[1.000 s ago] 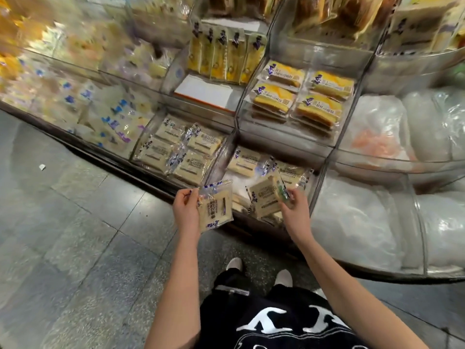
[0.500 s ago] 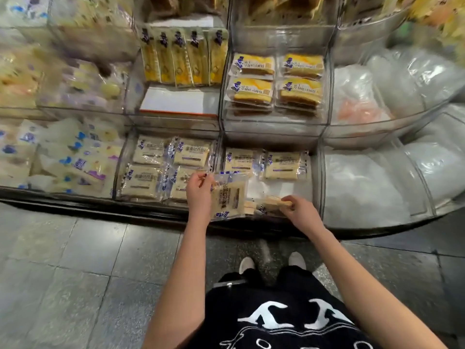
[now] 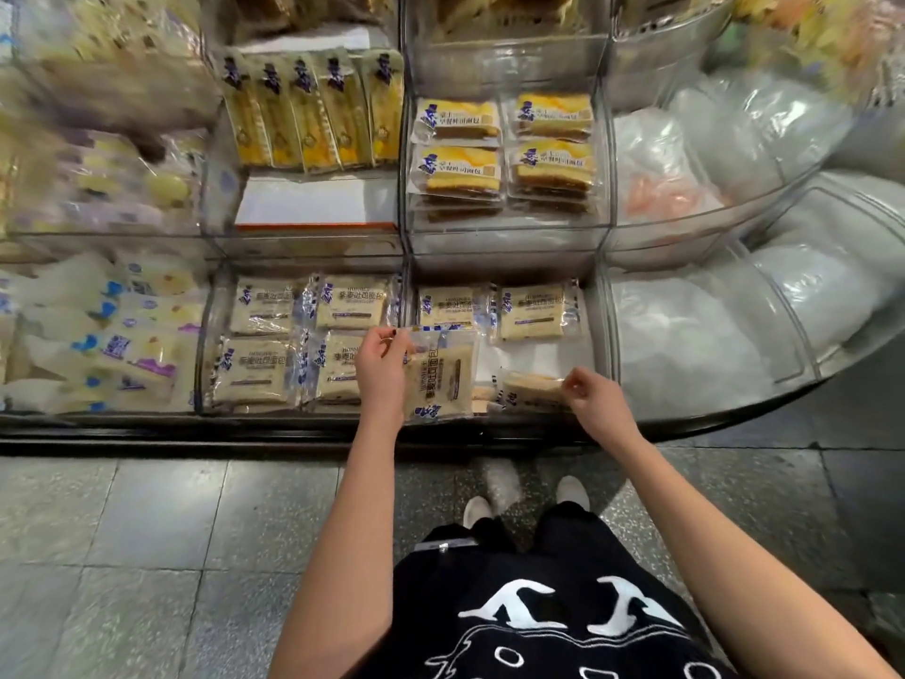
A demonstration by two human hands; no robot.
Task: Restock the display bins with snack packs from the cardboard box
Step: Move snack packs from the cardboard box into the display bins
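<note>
Two snack packs are in hand in the head view, one per hand. The left hand (image 3: pixel 382 365) pinches a pack (image 3: pixel 440 374) by its top seal, so it hangs upright over the front left corner of the clear bin (image 3: pixel 600 335), likely next to go in. The right hand (image 3: pixel 595 399) pinches a second pack (image 3: pixel 531 389), laying it flat at the front right corner. Two back-row packs (image 3: pixel 531 311) line the back edge, and the neighbouring bin (image 3: pixel 208 335) shows four. No cardboard box is visible.

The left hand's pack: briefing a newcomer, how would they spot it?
Along the lower row, find the half-empty bin. Over its front left corner the left hand pinches the pack; unlike the flat neighbours, it hangs upright, print running sideways.
</note>
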